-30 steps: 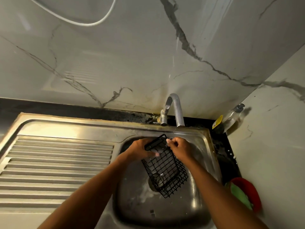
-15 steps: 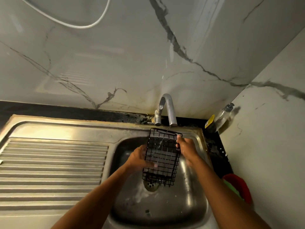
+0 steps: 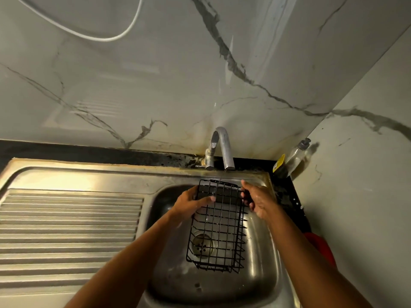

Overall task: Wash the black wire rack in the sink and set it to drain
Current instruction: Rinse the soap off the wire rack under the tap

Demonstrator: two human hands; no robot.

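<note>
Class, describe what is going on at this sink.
A person holds the black wire rack over the sink basin, its far end under the thinly running tap. The left hand grips its left side, the right hand its right side. It is not yet on the draining board.

Black wire rack over sink, left hand, right hand gripping

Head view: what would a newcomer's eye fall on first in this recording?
The black wire rack draws the eye first: the left hand and right hand hold its upper end over the stainless steel sink basin, under the curved metal faucet. To the left lies the ribbed steel drainboard; a clear soap bottle leans in the back right corner.
</note>
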